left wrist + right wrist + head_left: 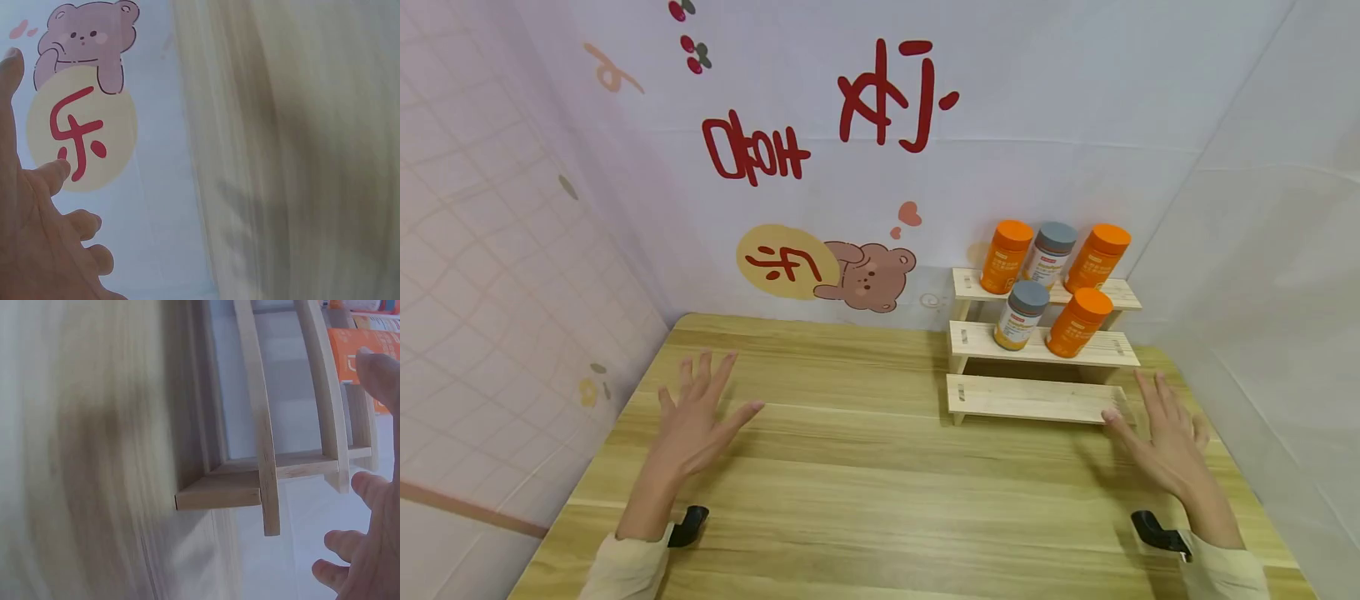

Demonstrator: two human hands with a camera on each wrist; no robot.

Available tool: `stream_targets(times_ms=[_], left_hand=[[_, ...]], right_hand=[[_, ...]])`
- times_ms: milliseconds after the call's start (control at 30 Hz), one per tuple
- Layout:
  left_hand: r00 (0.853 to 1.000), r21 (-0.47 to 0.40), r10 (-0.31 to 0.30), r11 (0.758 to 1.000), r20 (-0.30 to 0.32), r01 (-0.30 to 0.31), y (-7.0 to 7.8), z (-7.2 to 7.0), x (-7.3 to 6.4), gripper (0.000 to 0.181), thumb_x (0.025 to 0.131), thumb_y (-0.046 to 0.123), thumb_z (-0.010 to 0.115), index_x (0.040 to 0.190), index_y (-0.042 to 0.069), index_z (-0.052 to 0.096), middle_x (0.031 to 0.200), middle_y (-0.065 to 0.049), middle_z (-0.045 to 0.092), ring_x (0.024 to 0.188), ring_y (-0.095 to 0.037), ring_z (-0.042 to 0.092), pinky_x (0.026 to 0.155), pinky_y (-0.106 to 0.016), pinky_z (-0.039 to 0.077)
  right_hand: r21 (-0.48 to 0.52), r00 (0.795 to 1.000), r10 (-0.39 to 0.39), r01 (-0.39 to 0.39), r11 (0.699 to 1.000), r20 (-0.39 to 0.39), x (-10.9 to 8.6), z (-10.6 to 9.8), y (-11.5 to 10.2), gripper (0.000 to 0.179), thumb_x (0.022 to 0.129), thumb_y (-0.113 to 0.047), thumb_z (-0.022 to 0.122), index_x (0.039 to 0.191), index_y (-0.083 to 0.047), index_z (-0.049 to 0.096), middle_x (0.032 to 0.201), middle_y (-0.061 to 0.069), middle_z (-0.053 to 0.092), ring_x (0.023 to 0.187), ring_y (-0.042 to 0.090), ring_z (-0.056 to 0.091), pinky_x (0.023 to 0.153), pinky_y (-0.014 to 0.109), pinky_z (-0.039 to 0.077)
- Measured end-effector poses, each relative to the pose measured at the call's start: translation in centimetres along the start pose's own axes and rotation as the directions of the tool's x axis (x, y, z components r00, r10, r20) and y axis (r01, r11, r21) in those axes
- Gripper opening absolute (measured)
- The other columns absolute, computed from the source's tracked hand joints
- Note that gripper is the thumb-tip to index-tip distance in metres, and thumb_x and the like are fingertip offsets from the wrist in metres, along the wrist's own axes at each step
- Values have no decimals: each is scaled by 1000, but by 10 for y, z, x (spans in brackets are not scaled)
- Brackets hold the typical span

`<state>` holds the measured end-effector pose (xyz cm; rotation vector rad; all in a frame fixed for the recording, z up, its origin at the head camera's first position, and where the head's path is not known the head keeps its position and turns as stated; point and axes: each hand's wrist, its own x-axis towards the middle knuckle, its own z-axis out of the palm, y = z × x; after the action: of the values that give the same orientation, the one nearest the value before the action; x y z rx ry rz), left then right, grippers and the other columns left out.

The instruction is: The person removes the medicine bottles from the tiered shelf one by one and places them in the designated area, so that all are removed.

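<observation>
My left hand (692, 425) hovers over the left side of the wooden table with its fingers spread, holding nothing. On the right, my right hand (1168, 442) is also spread and holds nothing, close to the right end of a three-step wooden rack (1030, 400). The rack's top step carries an orange bottle (1003, 258), a grey-capped white bottle (1048, 254) and another orange bottle (1097, 258). On the middle step stand a grey-capped bottle (1021, 315) and an orange-capped bottle (1078, 323). The lowest step bears no bottle.
The wooden table (880, 500) meets a white back cloth (1060, 108) with red characters and a bear print (874, 279). White cloth walls (467, 250) stand at both sides. Black wrist straps (688, 527) show near both cream sleeves.
</observation>
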<state>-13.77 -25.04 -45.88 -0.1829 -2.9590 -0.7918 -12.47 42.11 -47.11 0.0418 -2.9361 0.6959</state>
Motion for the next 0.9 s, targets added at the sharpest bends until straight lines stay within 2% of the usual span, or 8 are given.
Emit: stream_targets(times_ms=[167,300,400,467,633,767,900], left_hand=[[1000,-55,10,998,-2,-10,9,5,7,89,99,62,55,166,33,4,172,-16,-10,156,-47,-17,108,-88,-7],[1000,-111,16,994,3,-16,15,9,13,88,100,60,55,166,31,6,172,-16,-8,157,-44,-16,109,-87,-6],[1000,-181,28,983,14,-25,18,13,17,85,102,56,55,166,31,5,173,-15,-9,158,-42,-18,111,-85,-7],[999,-237,40,971,17,-34,21,15,21,83,103,53,55,166,32,5,173,-14,-9,158,-40,-18,113,-83,-9],[997,-324,78,944,9,-71,29,18,27,80,105,47,55,166,32,6,173,-11,-9,159,-39,-16,116,-81,-6],[994,-359,105,928,-9,-101,34,21,31,76,106,43,53,166,31,8,174,-9,-6,160,-38,-10,119,-78,1],[993,-391,114,913,-27,-115,39,24,36,73,107,43,51,166,29,11,174,-7,0,161,-36,-2,123,-73,7]], right_hand=[[148,999,21,-25,989,30,5,-1,1,87,106,-44,48,165,-19,-11,170,22,-16,149,65,-6,106,88,0],[280,998,26,-42,959,62,9,0,1,88,107,-41,47,163,-23,-19,169,26,-14,150,63,-5,112,84,6],[332,995,47,-75,940,92,12,2,2,89,108,-40,47,162,-25,-22,168,30,-10,150,63,2,110,82,15],[350,991,75,-109,930,110,13,3,3,91,108,-41,49,162,-23,-22,168,33,-3,149,64,10,108,80,22],[361,977,169,-206,910,132,16,7,6,98,104,-47,56,164,-12,-13,164,37,17,143,65,24,107,77,29],[391,962,234,-272,879,143,18,10,7,96,102,-53,57,166,-9,0,165,33,20,145,62,25,111,74,29],[418,940,291,-339,843,176,20,12,9,92,100,-58,56,166,-10,12,169,27,16,150,55,22,116,69,29]])
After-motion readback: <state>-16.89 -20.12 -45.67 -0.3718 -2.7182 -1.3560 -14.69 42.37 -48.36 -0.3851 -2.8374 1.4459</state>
